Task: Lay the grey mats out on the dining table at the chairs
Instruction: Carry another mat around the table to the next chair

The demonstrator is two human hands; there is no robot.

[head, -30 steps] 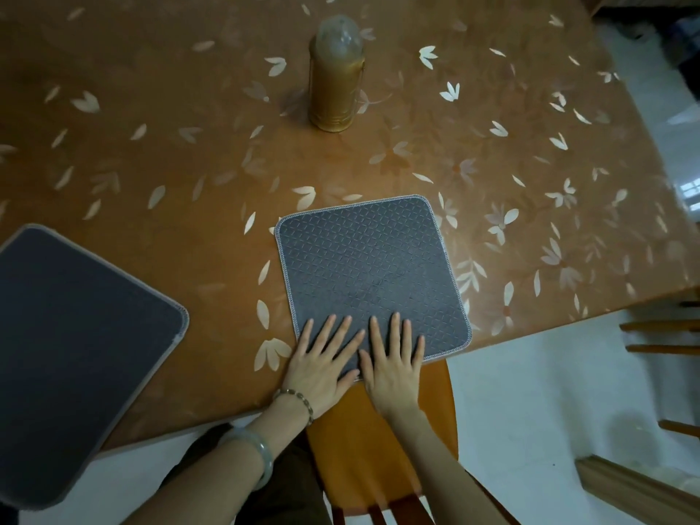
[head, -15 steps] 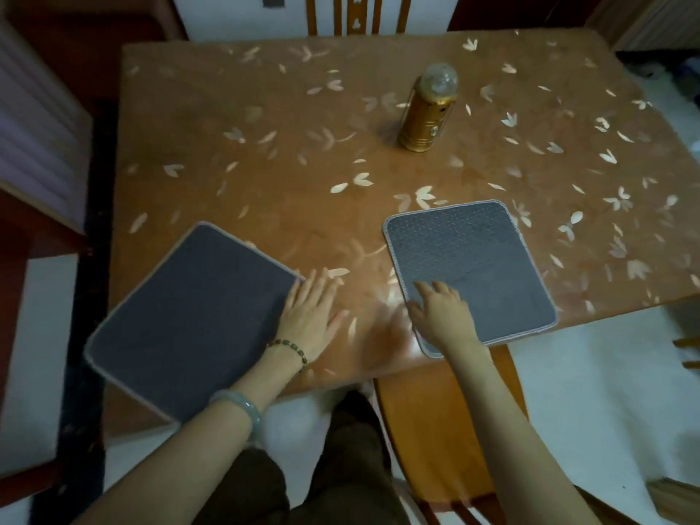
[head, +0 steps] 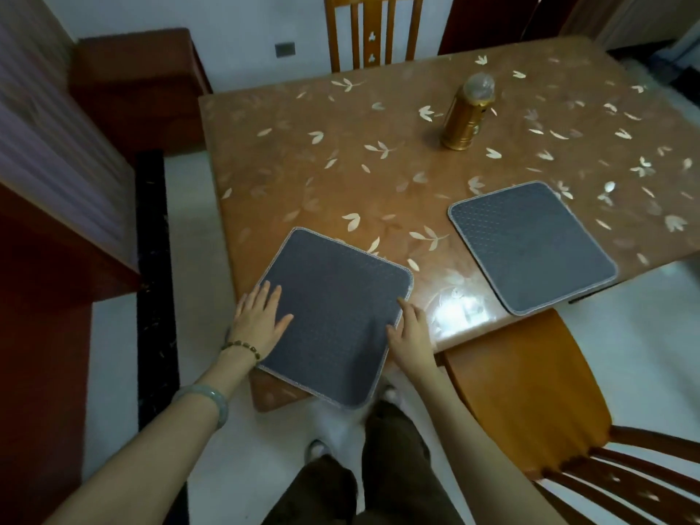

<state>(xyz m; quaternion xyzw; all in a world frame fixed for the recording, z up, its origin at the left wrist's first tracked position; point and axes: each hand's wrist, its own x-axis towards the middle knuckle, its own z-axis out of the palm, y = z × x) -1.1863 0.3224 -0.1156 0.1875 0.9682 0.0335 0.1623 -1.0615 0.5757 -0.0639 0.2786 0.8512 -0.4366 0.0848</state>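
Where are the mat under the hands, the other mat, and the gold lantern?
Near mat (head: 333,312), head view: bare centre between the hands.
Far mat (head: 530,244), head view: its centre.
Gold lantern (head: 464,123), head view: its body.

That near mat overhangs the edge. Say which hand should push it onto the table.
Left hand: it lies flat on the square grey woven mat; the right hand only touches its edge.

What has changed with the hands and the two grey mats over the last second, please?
Both hands left the right mat. The left hand now lies flat on the left mat; the right hand touches its right edge, with no visible grip. That mat still overhangs the table. The right mat stays by the chair, and the gold lantern is unmoved.
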